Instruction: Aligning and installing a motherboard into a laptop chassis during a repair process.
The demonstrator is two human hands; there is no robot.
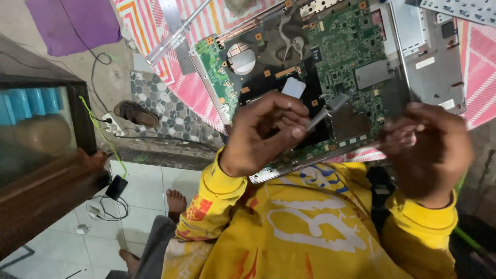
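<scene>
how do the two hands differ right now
The left hand is curled, pinching a thin grey tool between its fingertips; the right hand shows no tool in this view. The left hand is fairly sharp and sits over the open laptop's circuit board; the right hand is blurred and sits at the board's right edge, by the silver casing. Both are bare and come out of yellow sleeves.

Our hands over an opened laptop

Our left hand (pixel 266 132) pinches a thin grey tool (pixel 325 111) whose tip rests on the green circuit board (pixel 346 46) of the laptop chassis (pixel 434 67). Our right hand (pixel 426 150), blurred, grips the chassis's near edge. A clear-handled screwdriver (pixel 173 39) lies on the striped cloth (pixel 144 20).
</scene>
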